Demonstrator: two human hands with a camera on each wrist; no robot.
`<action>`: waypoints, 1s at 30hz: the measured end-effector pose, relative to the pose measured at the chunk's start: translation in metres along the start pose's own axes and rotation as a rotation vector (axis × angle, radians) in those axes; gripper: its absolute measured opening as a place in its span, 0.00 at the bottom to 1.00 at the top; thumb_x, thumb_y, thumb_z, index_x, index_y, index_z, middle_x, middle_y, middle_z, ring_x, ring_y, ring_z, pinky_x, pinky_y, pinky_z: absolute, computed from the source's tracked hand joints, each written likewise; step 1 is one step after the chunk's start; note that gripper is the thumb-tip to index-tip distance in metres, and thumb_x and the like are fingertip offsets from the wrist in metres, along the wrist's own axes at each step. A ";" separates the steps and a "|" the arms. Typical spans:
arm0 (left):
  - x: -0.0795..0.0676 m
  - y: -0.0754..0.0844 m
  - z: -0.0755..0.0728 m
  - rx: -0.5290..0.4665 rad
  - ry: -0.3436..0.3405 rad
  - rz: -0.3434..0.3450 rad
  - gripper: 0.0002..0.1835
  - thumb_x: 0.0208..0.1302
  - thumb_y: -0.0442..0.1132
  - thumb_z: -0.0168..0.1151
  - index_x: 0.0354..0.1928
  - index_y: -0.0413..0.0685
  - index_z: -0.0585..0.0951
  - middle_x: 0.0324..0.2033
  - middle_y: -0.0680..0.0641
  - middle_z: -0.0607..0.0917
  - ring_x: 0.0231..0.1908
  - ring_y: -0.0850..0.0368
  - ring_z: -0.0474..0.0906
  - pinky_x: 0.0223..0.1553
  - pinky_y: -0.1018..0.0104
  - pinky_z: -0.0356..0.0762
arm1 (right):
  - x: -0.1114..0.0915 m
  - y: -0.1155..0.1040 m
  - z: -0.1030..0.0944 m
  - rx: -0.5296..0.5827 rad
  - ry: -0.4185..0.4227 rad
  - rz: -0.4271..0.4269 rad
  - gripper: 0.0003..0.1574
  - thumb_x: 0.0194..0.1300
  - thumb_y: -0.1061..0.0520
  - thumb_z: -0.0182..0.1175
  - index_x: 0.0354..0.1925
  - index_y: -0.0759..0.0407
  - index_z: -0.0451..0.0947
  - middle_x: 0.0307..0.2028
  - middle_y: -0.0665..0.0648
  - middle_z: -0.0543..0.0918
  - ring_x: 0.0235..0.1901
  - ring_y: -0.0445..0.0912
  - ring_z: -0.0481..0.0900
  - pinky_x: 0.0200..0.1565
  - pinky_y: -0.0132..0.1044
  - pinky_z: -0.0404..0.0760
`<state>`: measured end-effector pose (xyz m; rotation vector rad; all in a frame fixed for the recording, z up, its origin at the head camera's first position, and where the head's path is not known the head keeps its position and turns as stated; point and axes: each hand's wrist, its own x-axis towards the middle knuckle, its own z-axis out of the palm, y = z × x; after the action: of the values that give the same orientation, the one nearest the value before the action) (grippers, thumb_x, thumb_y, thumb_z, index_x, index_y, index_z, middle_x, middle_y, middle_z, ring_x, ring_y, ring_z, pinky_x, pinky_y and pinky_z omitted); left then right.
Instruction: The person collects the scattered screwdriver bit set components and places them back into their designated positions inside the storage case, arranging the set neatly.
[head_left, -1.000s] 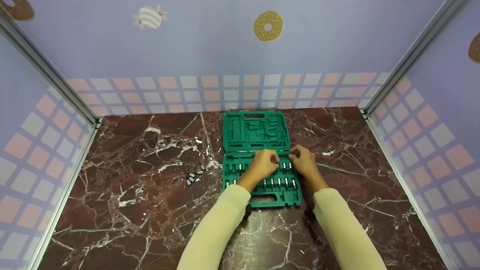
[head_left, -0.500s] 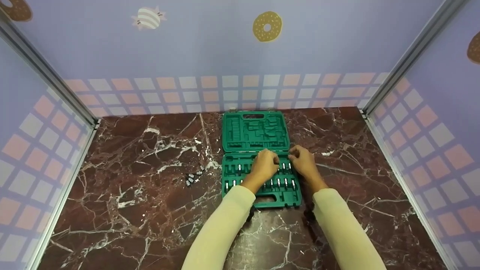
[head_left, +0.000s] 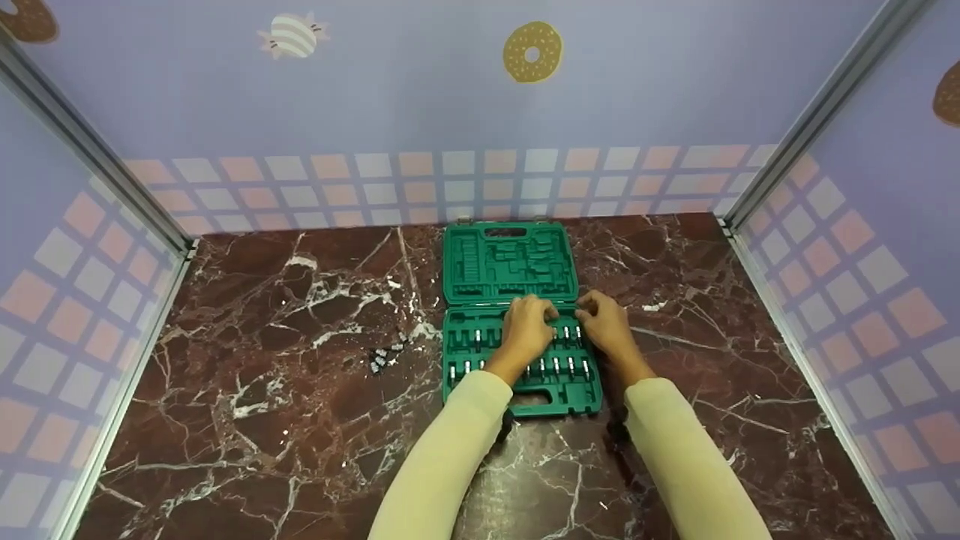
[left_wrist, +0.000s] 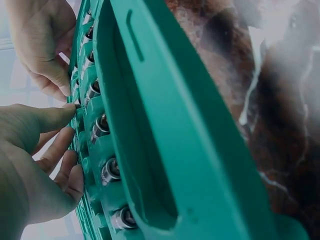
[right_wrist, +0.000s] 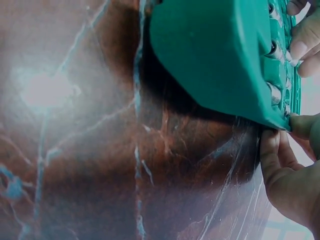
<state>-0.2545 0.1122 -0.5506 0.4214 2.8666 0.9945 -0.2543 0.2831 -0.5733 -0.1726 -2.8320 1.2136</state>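
An open green plastic case lies on the marble-patterned table, with silver bit sockets standing in rows of slots in its lower half. My left hand reaches over the upper row. Its curled thumb and fingers pinch at a bit socket there, though the fingers partly cover it. In the left wrist view that hand hides some slots. My right hand grips the case's right edge near the hinge. In the right wrist view its thumb lies on the rim and its fingers come from the outside.
The case lid lies folded back toward the patterned wall. Several loose small dark and silver pieces lie on the table left of the case. Side walls with metal rails close in both sides.
My left hand has shifted slightly at the upper row, and the bit socket by its fingertips shows more now. My right hand stays at the case's edge.
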 end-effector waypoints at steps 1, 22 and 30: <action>0.000 0.000 0.000 0.000 0.003 -0.005 0.10 0.63 0.37 0.75 0.46 0.52 0.90 0.44 0.51 0.86 0.48 0.52 0.78 0.53 0.56 0.79 | 0.000 0.000 0.000 0.003 -0.004 0.000 0.12 0.72 0.64 0.61 0.51 0.66 0.81 0.46 0.70 0.86 0.45 0.62 0.83 0.49 0.57 0.81; -0.001 -0.005 0.006 0.033 0.016 -0.009 0.11 0.63 0.42 0.75 0.47 0.54 0.91 0.46 0.52 0.86 0.49 0.51 0.77 0.54 0.53 0.76 | -0.003 0.001 0.002 0.017 -0.016 -0.001 0.10 0.72 0.64 0.61 0.50 0.66 0.81 0.42 0.68 0.86 0.41 0.60 0.82 0.44 0.54 0.81; -0.003 -0.016 -0.008 -0.111 -0.066 0.077 0.16 0.65 0.38 0.73 0.54 0.47 0.88 0.51 0.47 0.87 0.56 0.49 0.79 0.58 0.55 0.80 | 0.000 0.002 0.000 0.017 -0.015 -0.018 0.10 0.72 0.65 0.60 0.51 0.66 0.80 0.42 0.69 0.86 0.41 0.61 0.83 0.45 0.56 0.81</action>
<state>-0.2569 0.0943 -0.5539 0.5480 2.7399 1.1233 -0.2541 0.2847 -0.5748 -0.1376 -2.8282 1.2402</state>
